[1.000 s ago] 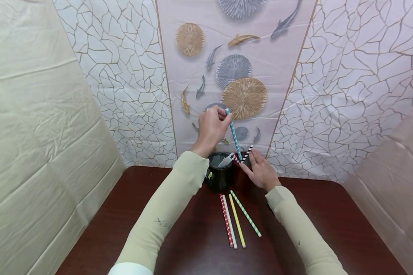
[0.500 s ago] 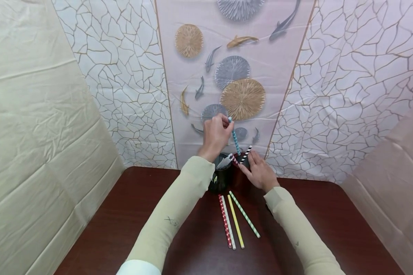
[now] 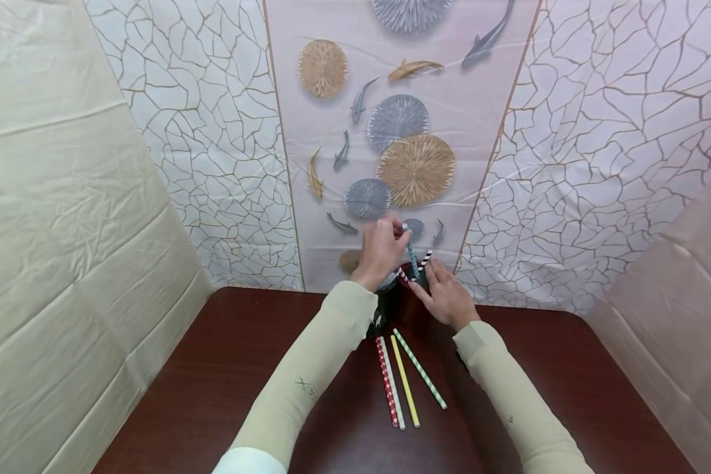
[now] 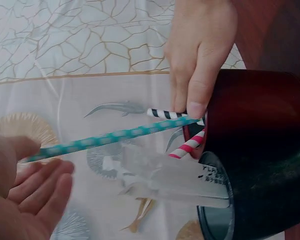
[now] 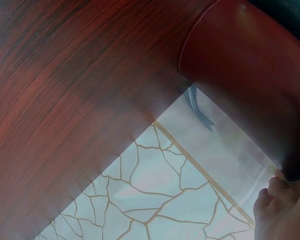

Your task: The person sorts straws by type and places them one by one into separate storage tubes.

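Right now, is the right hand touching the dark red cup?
Touching. The left wrist view shows the right hand with its fingers resting on the dark red cup's rim.

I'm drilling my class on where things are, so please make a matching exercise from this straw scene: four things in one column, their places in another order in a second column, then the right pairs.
Things
1. teal dotted straw
2. yellow straw
3. black-and-white striped straw
4. right hand

Places
A. lying flat on the table
B. pinched by the left hand, lower end in the dark red cup
C. resting against the dark red cup's rim
D. standing in the dark red cup, top poking out

Pairs: 1-B, 2-A, 3-D, 4-C
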Action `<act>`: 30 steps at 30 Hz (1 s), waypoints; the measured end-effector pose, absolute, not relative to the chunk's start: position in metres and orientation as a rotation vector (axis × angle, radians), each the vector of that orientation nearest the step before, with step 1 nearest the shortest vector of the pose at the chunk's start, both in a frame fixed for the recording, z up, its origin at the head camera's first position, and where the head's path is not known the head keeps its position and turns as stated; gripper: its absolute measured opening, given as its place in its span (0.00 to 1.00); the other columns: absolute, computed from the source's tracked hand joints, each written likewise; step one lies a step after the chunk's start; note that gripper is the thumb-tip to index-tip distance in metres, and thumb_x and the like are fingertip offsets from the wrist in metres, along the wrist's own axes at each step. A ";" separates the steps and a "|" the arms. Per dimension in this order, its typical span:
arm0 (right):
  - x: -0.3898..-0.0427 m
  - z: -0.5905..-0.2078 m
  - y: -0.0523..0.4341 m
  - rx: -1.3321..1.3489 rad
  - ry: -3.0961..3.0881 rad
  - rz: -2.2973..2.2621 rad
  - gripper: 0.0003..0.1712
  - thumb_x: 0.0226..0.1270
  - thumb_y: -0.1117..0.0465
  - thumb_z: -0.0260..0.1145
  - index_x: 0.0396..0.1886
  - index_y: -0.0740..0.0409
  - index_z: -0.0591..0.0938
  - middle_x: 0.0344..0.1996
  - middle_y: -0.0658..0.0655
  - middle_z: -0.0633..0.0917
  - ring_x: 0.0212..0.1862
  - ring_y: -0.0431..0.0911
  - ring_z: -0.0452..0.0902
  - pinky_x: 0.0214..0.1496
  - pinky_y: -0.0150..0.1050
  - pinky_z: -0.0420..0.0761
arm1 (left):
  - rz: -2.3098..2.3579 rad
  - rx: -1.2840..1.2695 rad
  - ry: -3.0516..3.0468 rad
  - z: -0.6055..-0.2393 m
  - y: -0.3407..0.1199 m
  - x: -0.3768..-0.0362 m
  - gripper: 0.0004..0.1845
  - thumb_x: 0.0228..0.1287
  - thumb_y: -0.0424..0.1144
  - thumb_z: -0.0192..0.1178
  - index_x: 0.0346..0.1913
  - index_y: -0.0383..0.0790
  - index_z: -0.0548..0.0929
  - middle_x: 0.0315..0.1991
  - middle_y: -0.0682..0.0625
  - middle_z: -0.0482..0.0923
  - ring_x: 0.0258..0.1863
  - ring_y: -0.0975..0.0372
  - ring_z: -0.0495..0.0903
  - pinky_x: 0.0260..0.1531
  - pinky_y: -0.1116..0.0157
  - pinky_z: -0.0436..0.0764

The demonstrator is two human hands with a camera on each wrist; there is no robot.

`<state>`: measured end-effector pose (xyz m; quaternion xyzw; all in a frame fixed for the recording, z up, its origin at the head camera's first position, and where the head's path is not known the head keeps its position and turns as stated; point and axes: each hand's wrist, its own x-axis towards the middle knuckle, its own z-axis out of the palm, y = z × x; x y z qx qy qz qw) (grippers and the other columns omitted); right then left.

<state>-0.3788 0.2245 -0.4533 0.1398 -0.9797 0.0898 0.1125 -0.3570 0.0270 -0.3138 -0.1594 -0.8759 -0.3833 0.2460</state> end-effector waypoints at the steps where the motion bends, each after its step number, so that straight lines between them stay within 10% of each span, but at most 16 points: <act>1: -0.379 -0.454 0.224 0.415 -2.868 0.265 0.50 0.85 0.33 0.43 0.84 0.70 0.53 0.85 0.70 0.53 0.86 0.64 0.50 0.85 0.59 0.58 | -1.031 -0.450 -2.406 -0.316 0.027 -0.357 0.12 0.72 0.43 0.70 0.45 0.36 0.89 0.43 0.46 0.93 0.46 0.57 0.91 0.51 0.61 0.86; 19: -0.380 -0.453 0.225 0.413 -2.879 0.284 0.52 0.84 0.30 0.41 0.85 0.69 0.51 0.85 0.69 0.51 0.86 0.64 0.48 0.85 0.61 0.57 | -0.964 -0.420 -2.446 -0.299 -0.012 -0.346 0.19 0.70 0.47 0.70 0.51 0.34 0.89 0.44 0.45 0.92 0.48 0.55 0.91 0.53 0.59 0.88; 24: -0.380 -0.454 0.226 0.401 -2.879 0.282 0.52 0.84 0.30 0.41 0.84 0.70 0.51 0.85 0.70 0.50 0.86 0.65 0.48 0.85 0.61 0.57 | -0.846 -0.460 -2.461 -0.295 -0.019 -0.339 0.14 0.69 0.47 0.71 0.39 0.36 0.88 0.32 0.49 0.89 0.38 0.55 0.89 0.46 0.58 0.87; 30: -0.379 -0.454 0.225 0.415 -2.875 0.285 0.53 0.84 0.30 0.42 0.84 0.71 0.53 0.85 0.70 0.52 0.86 0.65 0.48 0.85 0.61 0.57 | -0.737 -0.514 -2.545 -0.293 -0.025 -0.327 0.30 0.68 0.45 0.69 0.13 0.46 0.63 0.12 0.58 0.58 0.20 0.60 0.64 0.26 0.63 0.68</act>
